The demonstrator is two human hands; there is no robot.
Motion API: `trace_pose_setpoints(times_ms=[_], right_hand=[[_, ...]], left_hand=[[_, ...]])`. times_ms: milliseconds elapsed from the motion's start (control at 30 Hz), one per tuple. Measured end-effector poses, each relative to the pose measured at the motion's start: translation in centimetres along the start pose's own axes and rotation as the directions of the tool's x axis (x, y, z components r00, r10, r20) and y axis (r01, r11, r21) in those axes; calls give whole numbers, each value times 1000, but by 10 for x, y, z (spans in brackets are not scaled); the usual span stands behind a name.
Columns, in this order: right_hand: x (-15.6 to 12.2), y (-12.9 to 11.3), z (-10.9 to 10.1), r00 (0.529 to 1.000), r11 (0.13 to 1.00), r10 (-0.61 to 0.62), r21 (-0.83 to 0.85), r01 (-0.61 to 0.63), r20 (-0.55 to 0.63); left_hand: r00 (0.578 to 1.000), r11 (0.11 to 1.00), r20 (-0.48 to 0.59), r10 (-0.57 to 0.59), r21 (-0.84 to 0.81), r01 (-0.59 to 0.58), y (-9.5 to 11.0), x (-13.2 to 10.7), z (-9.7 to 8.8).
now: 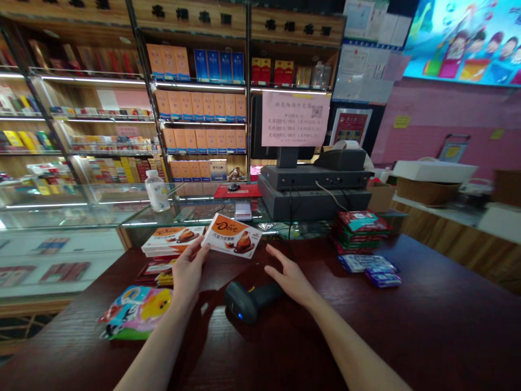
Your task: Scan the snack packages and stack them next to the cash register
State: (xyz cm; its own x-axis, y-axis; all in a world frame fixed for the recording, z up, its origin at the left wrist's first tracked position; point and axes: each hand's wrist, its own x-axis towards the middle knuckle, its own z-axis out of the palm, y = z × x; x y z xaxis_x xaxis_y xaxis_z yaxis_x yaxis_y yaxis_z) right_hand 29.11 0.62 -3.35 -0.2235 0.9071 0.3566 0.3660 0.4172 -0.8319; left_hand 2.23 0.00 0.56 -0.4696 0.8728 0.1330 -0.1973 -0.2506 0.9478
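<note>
the left hand (189,274) pinches the lower corner of a flat white-and-orange dove chocolate box (233,235), holding it up, tilted, above a dark red wooden tabletop (411,331). the right hand (291,281) is spread open, palm down, just beside a black handheld barcode scanner (248,301) lying on the tabletop. a stack of matching orange-and-white dove boxes (173,240) sits just left of the held box, near a bright pink-and-yellow printed packet (136,312).

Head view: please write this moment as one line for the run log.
left hand: holds orange Dove chocolate box | right hand: open, near black barcode scanner | surface: dark red wooden counter
</note>
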Motion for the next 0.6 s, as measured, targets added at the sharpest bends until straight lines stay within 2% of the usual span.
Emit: trace_pose_setpoints(times_ms=[167,300,467,600], right_hand=[[1,2,4,999,998,-28,50,27,29],[1,0,5,996,995,-75,67,72,41],[0,-5,2,995,992,-93,87,92,18],[-1,-8,1,994,990,-109,91,109,-7]], left_hand=[[995,983,24,-92,-157,95,2,-5,7],[991,974,55,-123,-186,132,2,-8,9],[993,986,98,-63,-146,77,-2,-9,8],[991,999,129,37,-6,-36,-6,-10,8]])
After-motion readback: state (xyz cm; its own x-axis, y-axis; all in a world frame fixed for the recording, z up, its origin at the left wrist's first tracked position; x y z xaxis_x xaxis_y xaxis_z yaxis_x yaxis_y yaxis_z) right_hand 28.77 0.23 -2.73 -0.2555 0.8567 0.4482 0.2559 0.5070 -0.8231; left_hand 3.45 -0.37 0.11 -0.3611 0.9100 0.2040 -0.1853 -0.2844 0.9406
